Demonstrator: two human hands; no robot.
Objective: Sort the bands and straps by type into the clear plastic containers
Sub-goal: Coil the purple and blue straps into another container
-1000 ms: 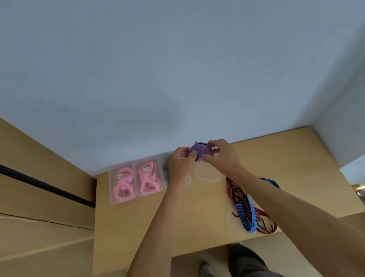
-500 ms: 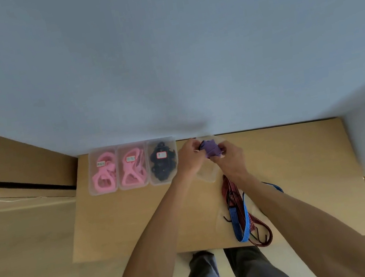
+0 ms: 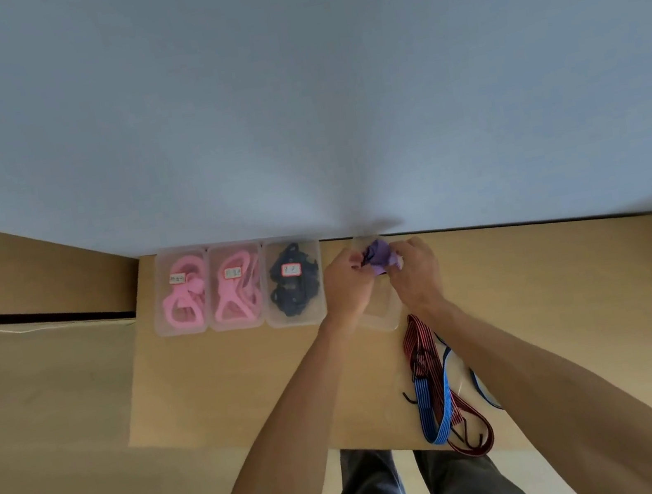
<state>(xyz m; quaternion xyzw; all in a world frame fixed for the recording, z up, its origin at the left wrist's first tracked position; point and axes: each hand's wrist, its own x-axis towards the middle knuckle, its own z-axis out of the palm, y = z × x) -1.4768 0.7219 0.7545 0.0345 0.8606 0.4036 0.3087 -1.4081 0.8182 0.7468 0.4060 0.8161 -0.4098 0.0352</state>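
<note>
At my wooden table (image 3: 228, 394), three containers (image 3: 236, 291) already hold pink and black bands. Red and blue straps (image 3: 435, 384) lie unsorted near the front edge. My left hand (image 3: 346, 282) and right hand (image 3: 415, 270) pinch a bunched purple band (image 3: 379, 252) above a fourth, empty container (image 3: 382, 315).

Matt pale wood table (image 3: 229, 377), clear glossy plastic containers (image 3: 300, 319), woven striped elastic straps (image 3: 432, 402).

Container labels (image 3: 291, 270) too blurred
</note>
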